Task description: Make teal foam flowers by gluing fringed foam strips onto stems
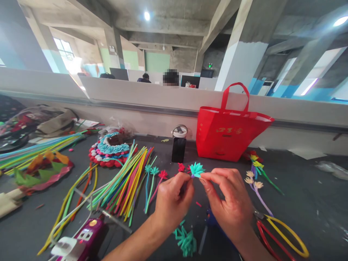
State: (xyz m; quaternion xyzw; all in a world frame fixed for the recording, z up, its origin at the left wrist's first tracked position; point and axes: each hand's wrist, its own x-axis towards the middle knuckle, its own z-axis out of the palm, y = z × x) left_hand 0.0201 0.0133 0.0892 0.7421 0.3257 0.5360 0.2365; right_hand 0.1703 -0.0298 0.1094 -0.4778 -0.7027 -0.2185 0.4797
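Note:
A teal pipe-cleaner flower (196, 169) with a purple bit at its base is held up over the table. My left hand (174, 195) is closed, pinching that base between thumb and fingers. From the other side, my right hand (231, 201) pinches the flower's right edge with thumb and forefinger. Below them lies a heap of short teal pipe-cleaner pieces (186, 240). Finished flowers on stems, teal (154, 171) and red (163, 174), rest left of my hands. Pliers or scissors with red and yellow handles (285, 232) lie by my right forearm.
A bundle of long coloured pipe cleaners (130, 185) spreads at left, near a purple power strip (88, 233). Behind stand a phone (178, 150) against a bottle (180, 132), and a red bag (221, 136). Cream flowers (254, 181) lie at right. Beyond the partition (141, 92) are people.

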